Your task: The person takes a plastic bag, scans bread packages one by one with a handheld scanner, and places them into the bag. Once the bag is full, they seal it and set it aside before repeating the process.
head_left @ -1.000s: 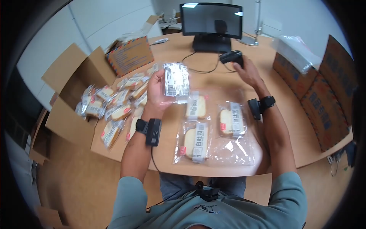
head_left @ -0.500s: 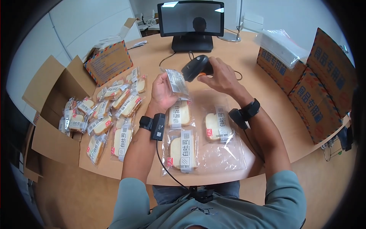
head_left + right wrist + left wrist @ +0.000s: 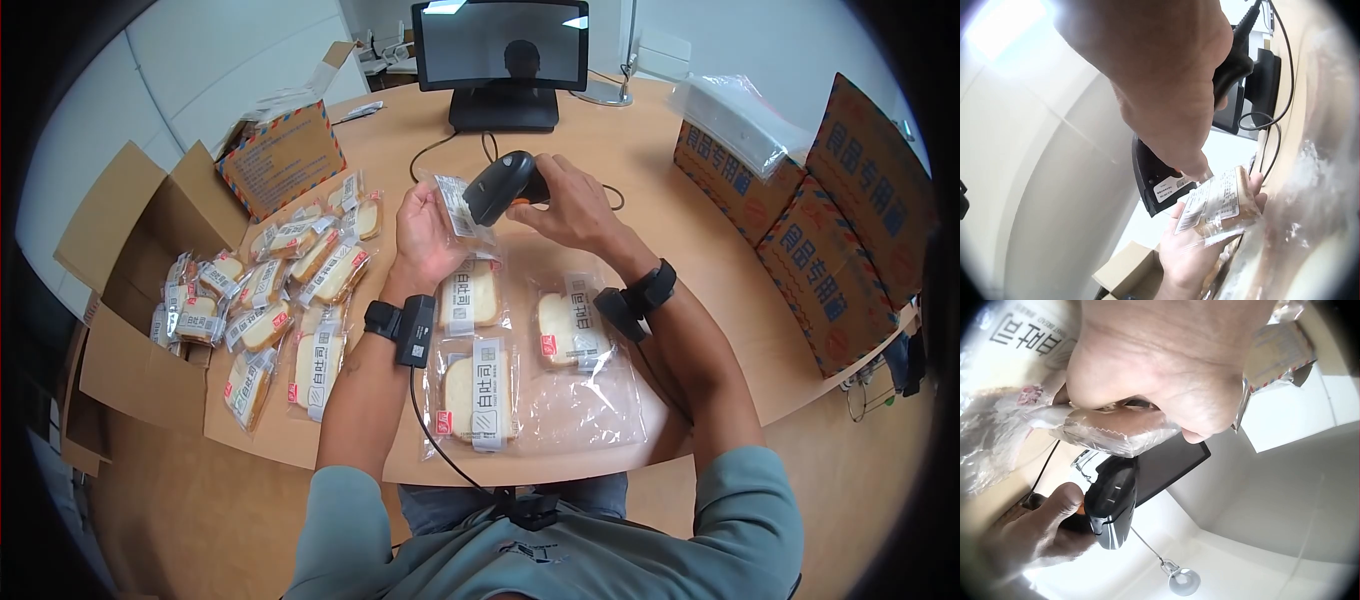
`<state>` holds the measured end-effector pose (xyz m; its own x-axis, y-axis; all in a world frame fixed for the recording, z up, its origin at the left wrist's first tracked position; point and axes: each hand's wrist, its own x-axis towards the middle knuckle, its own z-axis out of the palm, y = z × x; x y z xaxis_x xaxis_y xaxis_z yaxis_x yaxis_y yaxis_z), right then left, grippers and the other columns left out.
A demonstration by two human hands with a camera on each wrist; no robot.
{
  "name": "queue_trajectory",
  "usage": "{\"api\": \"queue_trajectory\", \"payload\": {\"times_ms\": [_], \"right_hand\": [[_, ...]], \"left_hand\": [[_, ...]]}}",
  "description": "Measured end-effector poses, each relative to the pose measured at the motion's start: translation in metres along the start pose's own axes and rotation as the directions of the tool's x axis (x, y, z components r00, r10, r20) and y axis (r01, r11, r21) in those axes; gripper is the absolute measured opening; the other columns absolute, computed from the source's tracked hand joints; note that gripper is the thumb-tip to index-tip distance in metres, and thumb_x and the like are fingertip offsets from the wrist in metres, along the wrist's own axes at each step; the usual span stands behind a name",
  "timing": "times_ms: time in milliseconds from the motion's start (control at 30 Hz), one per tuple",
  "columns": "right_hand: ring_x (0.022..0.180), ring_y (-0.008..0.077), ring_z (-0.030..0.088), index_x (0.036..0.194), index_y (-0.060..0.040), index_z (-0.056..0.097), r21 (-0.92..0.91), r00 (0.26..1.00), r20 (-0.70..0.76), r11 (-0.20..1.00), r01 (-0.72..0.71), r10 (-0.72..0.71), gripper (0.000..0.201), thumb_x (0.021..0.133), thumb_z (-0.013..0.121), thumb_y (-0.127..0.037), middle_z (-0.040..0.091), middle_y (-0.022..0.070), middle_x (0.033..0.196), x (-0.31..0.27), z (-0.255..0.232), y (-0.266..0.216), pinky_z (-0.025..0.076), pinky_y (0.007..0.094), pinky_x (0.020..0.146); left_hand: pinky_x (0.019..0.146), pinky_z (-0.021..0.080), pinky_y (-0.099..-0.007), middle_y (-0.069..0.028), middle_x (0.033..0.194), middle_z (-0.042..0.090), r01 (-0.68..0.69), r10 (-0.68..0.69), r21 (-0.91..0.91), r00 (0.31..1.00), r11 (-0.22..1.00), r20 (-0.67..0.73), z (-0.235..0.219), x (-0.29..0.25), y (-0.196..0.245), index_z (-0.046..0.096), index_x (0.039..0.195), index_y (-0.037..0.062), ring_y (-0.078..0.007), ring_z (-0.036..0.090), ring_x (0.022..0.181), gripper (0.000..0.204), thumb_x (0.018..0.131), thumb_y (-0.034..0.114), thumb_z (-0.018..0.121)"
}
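Note:
My left hand holds a clear-wrapped pack of sliced bread, tilted so that its printed barcode label faces right. A black barcode scanner is gripped in my right hand, with its nose right at the label in the head view. From the left wrist view, the scanner is just beyond the pack's sealed edge. Below the hands lie several more bread packs: one partly under the left hand, one nearer me and one to the right, on clear plastic bags.
A heap of bread packs spreads on the left beside an open cardboard box. A stripe-edged carton stands behind it. The monitor is at the back, and printed cartons topped with clear bags stand right. The scanner's cable crosses the table.
The right hand has brought the scanner leftward to the bread pack. The left hand has turned the pack's label toward the scanner. The head view has shifted, moving the scene left.

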<state>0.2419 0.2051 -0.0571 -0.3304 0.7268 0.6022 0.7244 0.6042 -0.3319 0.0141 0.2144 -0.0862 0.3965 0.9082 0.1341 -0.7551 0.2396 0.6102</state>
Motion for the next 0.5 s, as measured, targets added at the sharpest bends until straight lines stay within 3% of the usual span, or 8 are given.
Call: {"api": "queue_trajectory", "payload": {"times_ms": [67, 233, 300, 333, 367, 433, 500], "right_hand": [[0.090, 0.0396, 0.062, 0.109, -0.0040, 0.058, -0.009, 1.000, 0.001, 1.000, -0.012, 0.012, 0.048, 0.079, 0.075, -0.038, 0.061, 0.0199, 0.096, 0.001, 0.002, 0.000, 0.049, 0.0472, 0.078], [0.091, 0.0412, 0.062, 0.110, -0.0029, 0.058, 0.015, 0.996, 0.028, 0.996, -0.082, 0.082, 0.046, 0.083, 0.072, -0.038, 0.062, 0.0214, 0.097, 0.005, -0.002, 0.013, 0.049, 0.0483, 0.079], [0.093, 0.0430, 0.062, 0.111, -0.0034, 0.058, -0.057, 0.995, -0.065, 0.995, -0.084, 0.080, 0.041, 0.087, 0.068, -0.035, 0.063, 0.0226, 0.100, 0.008, 0.001, 0.045, 0.050, 0.0491, 0.081], [0.097, 0.0443, 0.061, 0.112, -0.0031, 0.058, -0.106, 0.984, -0.001, 0.978, -0.177, 0.178, 0.038, 0.088, 0.066, -0.031, 0.063, 0.0239, 0.103, 0.008, -0.004, 0.054, 0.049, 0.0499, 0.083], [0.097, 0.0443, 0.061, 0.112, -0.0031, 0.058, -0.111, 0.984, -0.003, 0.978, -0.175, 0.175, 0.038, 0.088, 0.066, -0.031, 0.063, 0.0239, 0.103, 0.009, -0.006, 0.072, 0.049, 0.0499, 0.083], [0.098, 0.0433, 0.061, 0.112, -0.0031, 0.060, -0.192, 0.951, 0.098, 0.944, -0.270, 0.292, 0.038, 0.087, 0.067, -0.030, 0.063, 0.0233, 0.106, 0.008, -0.004, 0.106, 0.049, 0.0505, 0.084], [0.100, 0.0425, 0.061, 0.112, -0.0035, 0.060, -0.243, 0.943, 0.083, 0.924, -0.294, 0.322, 0.040, 0.086, 0.069, -0.033, 0.064, 0.0226, 0.107, 0.001, 0.002, 0.128, 0.049, 0.0507, 0.085]], "left_hand": [[0.094, 0.044, -0.0621, -0.0176, 0.119, 0.063, 0.020, -0.004, -0.096, 0.988, 0.995, 0.157, -0.019, 0.008, 0.001, 0.058, 0.118, 0.0045, -0.0367, 0.061, 0.106, 0.042, 0.099, 0.034, 0.034], [0.096, 0.044, -0.0599, -0.0194, 0.125, 0.060, -0.005, 0.022, -0.143, 0.993, 0.990, 0.113, -0.029, 0.007, 0.002, 0.056, 0.124, 0.0030, -0.0392, 0.059, 0.113, 0.043, 0.099, 0.032, 0.036], [0.098, 0.044, -0.0588, -0.0199, 0.126, 0.060, -0.015, 0.030, -0.127, 0.993, 0.992, 0.117, -0.023, 0.004, 0.002, 0.055, 0.127, 0.0025, -0.0407, 0.058, 0.115, 0.044, 0.100, 0.032, 0.037], [0.100, 0.044, -0.0578, -0.0203, 0.127, 0.059, -0.063, 0.065, -0.110, 0.998, 0.992, 0.006, -0.016, 0.002, 0.002, 0.053, 0.130, 0.0023, -0.0423, 0.057, 0.117, 0.046, 0.100, 0.033, 0.038], [0.102, 0.043, -0.0569, -0.0207, 0.128, 0.059, -0.110, 0.101, -0.087, 0.989, 0.990, -0.104, -0.013, 0.001, 0.002, 0.052, 0.134, 0.0022, -0.0440, 0.055, 0.120, 0.049, 0.100, 0.035, 0.038], [0.100, 0.045, -0.0564, -0.0220, 0.129, 0.059, -0.108, 0.100, -0.092, 0.991, 0.990, -0.092, -0.014, 0.002, 0.003, 0.051, 0.135, 0.0023, -0.0438, 0.056, 0.119, 0.051, 0.100, 0.038, 0.040], [0.099, 0.047, -0.0558, -0.0234, 0.129, 0.059, -0.110, 0.102, -0.096, 0.991, 0.989, -0.081, -0.011, 0.002, 0.005, 0.050, 0.136, 0.0024, -0.0437, 0.057, 0.118, 0.053, 0.099, 0.041, 0.041]]}}
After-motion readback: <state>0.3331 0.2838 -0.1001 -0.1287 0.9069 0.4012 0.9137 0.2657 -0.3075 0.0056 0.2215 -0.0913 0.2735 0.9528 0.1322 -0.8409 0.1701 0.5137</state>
